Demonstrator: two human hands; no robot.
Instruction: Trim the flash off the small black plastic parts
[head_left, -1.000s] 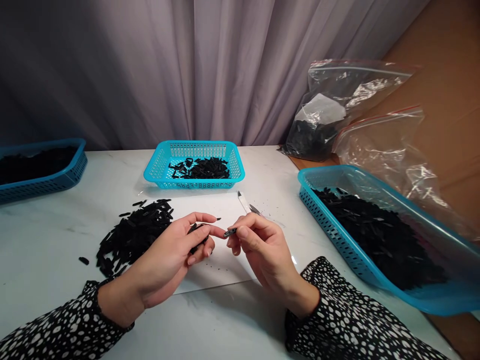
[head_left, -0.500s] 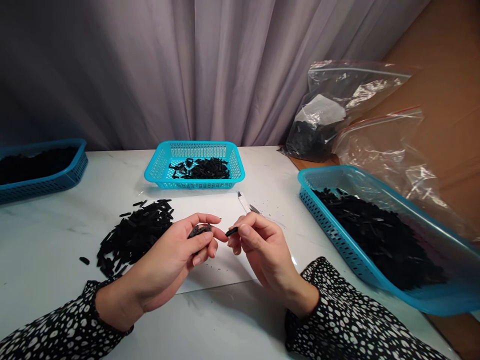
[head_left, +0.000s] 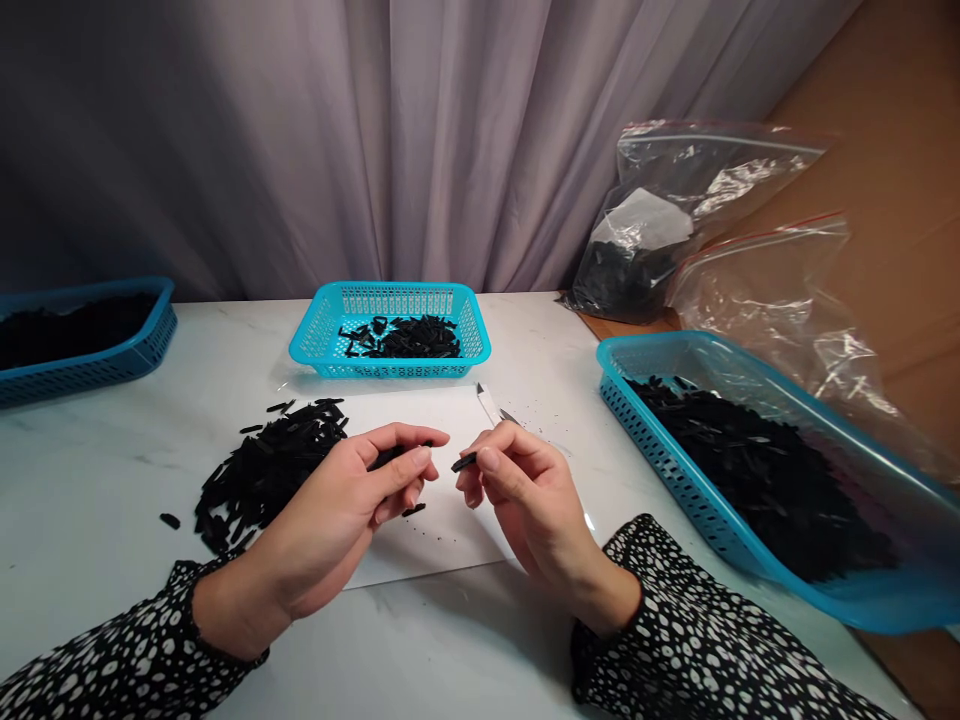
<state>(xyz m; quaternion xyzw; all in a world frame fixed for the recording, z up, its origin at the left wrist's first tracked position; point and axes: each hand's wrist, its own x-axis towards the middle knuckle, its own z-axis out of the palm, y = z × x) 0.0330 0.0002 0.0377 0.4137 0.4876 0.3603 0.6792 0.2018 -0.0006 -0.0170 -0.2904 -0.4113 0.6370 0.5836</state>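
My left hand (head_left: 360, 490) is curled, thumb against index finger, around small black pieces; a dark tip shows at its fingertips and the rest is hidden. Between thumb and fingers, my right hand (head_left: 525, 485) pinches one slim black piece (head_left: 463, 462), held just apart from the left hand. Another black piece (head_left: 414, 510) shows under my left fingers, over the white sheet (head_left: 450, 560); whether it lies there or is falling I cannot tell. Left of my left hand a pile of black pieces (head_left: 262, 470) spreads over table and sheet.
A blue basket (head_left: 390, 370) holding black pieces stands behind the sheet. Fuller blue baskets stand at right (head_left: 720, 575) and far left (head_left: 90, 372). A slim white tool (head_left: 489, 405) lies beyond my right hand. Clear zip bags (head_left: 720, 165) stand at the back right.
The black pieces once visible in my left hand are now mostly covered as its fingers have shifted. One piece now shows below that hand. The hands are slightly farther apart.
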